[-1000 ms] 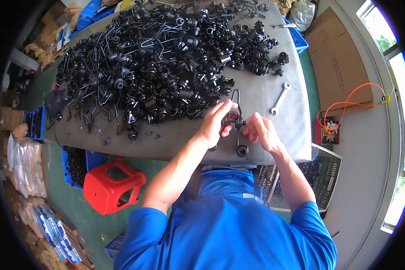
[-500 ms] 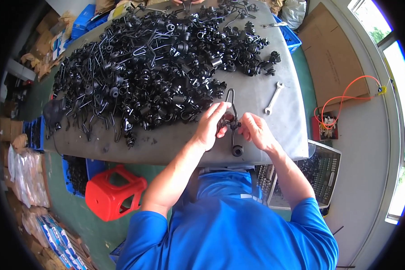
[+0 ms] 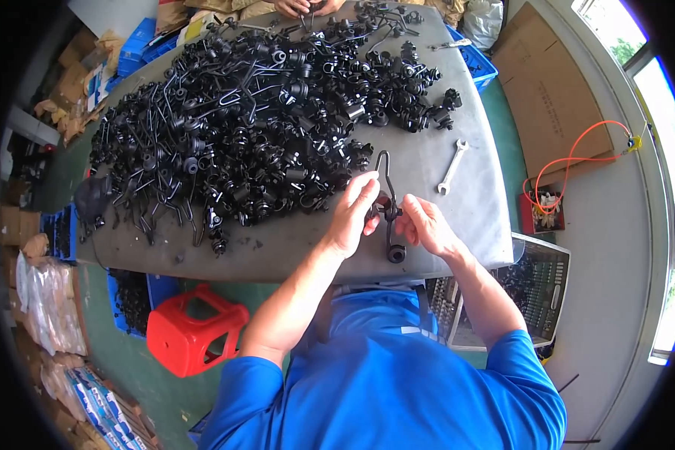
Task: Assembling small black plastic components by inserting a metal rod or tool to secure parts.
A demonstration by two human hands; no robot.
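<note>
My left hand (image 3: 350,217) is closed around the clamp side of a black bent-rod bracket (image 3: 387,177). The bracket has a looped far end and a round rubber bushing (image 3: 397,253) at its near end. It is held above the table's near edge. My right hand (image 3: 425,223) pinches at the bracket's middle from the right; whatever small part lies between its fingertips is hidden. Just left of my hands, a large heap of similar black rods and clamps (image 3: 255,127) covers much of the grey table (image 3: 476,210). An open-end wrench (image 3: 453,167) lies to the right.
At the far edge another person's hands (image 3: 300,7) hold a black part. A red stool (image 3: 195,330) and a blue bin (image 3: 161,287) stand at lower left. A light crate of parts (image 3: 559,285) is at my right. Pliers (image 3: 451,45) lie at the far right corner.
My hands keep their hold on the bracket with only slight finger movement. The view has shifted a little, and the other person's hands show more at the far edge.
</note>
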